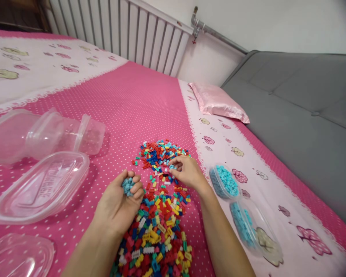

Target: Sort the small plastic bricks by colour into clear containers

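Palm up, my left hand (119, 202) cups a clump of small blue toy bricks (128, 186), its fingers curled around them. My right hand (186, 170) is over the far part of the brick pile, thumb and fingers pinched on a light blue toy brick (172, 167). Beneath and between both hands spreads a long pile of mixed small toy bricks (158, 234) in red, yellow, blue, green and white. Right of my right forearm stand a clear container (217, 182) full of turquoise bricks and a second clear container (261, 227), partly filled with similar blue bricks.
Stacked clear plastic containers (40, 134) lie on their side at the left. Two clear lids, one oval (43, 188) and one at the corner (20, 254), are nearer. A pink pillow (219, 102) rests by the grey headboard (300, 96). A white radiator (123, 34) stands behind the bed.
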